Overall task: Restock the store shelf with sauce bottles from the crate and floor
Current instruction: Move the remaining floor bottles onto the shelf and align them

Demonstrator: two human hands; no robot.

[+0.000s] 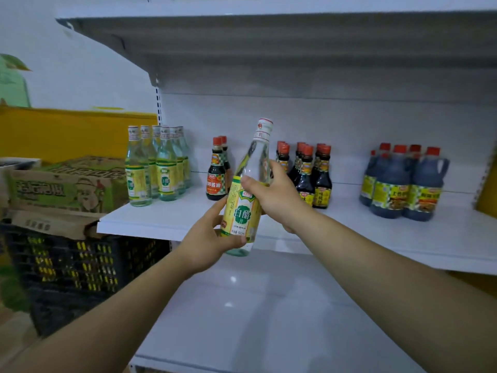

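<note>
Held bottle: a clear glass vinegar bottle [243, 211] with a yellow-green label and a white cap with red stripes — tilted, cap leaning up and to the right.
Where it is: in the air in front of the middle shelf's [403, 238] front edge, not standing on anything; in the view it falls between two groups of dark bottles.
Left hand [209, 238]: curled round the bottle's lower end, thumb lying across the bottom of the label, fingers behind the glass.
Right hand [274, 196]: wrapped round the bottle's shoulder above the label, thumb on the near side, fingers round the far side.
Clear bottles on shelf [157, 165]: a tight cluster of the same kind, upright at the shelf's left end.
Small dark bottles [216, 173]: two red-capped sauce bottles, one behind the other, just left of the held bottle.
Dark bottle group [309, 173]: several rows of red-capped sauce bottles, upright, partly hidden behind the right hand.
Large jugs [403, 184]: dark handled jugs with red caps and yellow labels, clustered towards the shelf's right end, well apart from the rest.
Upper shelf [269, 36]: white, seen from beneath.
Lower shelf [255, 319]: white and glossy, below both forearms.
Crate [80, 265]: black lattice plastic, left of the shelving, yellow showing through its sides.
Cardboard boxes [61, 189]: green-printed cartons on top of the crate — the print is too blurred to read.
Yellow box [67, 130]: behind the cartons, against the wall.
</note>
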